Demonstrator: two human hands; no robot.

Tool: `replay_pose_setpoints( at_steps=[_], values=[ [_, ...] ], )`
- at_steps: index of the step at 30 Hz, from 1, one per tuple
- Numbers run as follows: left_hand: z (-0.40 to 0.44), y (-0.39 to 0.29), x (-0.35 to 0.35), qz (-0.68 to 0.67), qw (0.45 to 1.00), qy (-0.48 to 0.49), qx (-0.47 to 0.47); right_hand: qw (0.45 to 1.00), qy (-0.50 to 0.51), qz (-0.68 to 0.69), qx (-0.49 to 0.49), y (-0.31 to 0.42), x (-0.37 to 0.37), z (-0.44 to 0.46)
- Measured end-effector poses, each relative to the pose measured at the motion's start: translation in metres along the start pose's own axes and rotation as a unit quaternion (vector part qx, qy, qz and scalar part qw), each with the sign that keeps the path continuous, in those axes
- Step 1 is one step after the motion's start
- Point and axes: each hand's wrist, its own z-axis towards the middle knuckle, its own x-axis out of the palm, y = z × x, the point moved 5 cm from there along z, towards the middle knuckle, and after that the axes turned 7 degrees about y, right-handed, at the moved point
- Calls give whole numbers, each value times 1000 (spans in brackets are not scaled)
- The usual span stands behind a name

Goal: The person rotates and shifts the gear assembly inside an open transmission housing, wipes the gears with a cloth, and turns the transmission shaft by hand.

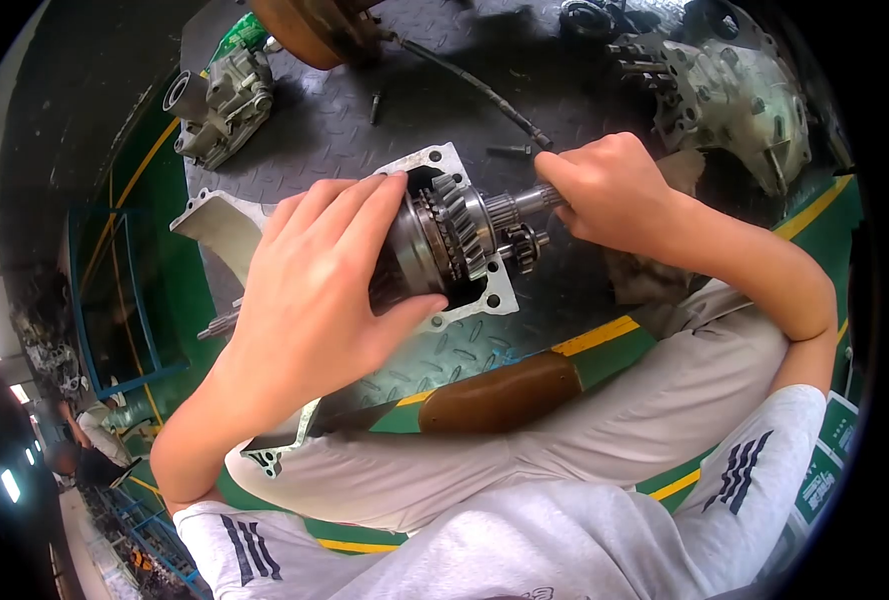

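Observation:
A gear shaft assembly [452, 228] with toothed gears and a round drum lies across an aluminium gearbox housing [503, 292]. My left hand [315, 270] rests over the drum, fingers spread along its far side and thumb on the near side. My right hand [605, 190] is closed around the splined end [525, 203] of the shaft, at the right. Just below that end sits a small pinion gear [527, 247]. A thin splined rod [220, 324] sticks out to the left, past my left wrist. My left hand hides much of the housing and drum.
On the dark tread-plate table [335, 120] stand a cast metal part [227, 105] at the far left and a larger gearbox casing [740, 105] at the right. A brown rusty drum [315, 30] with a rod [475, 85] lies at the back. Loose bolts [376, 107] lie nearby.

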Motion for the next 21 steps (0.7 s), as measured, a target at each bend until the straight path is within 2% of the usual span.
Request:
replay_pose_setpoints(
  at_steps=[8,14,17,21],
  values=[
    [-1,0,-1,-22,1000,6,-11,1000,10,5,4,1,-2,1],
    [-41,26,-12,8,996,19,-83,999,41,11,26,1,-4,3],
    [-57,38,-5,-41,994,10,-102,999,39,17,33,4,-6,5],
    [-53,43,-5,-56,996,-5,-70,998,44,16,37,4,-6,5]
  ],
)
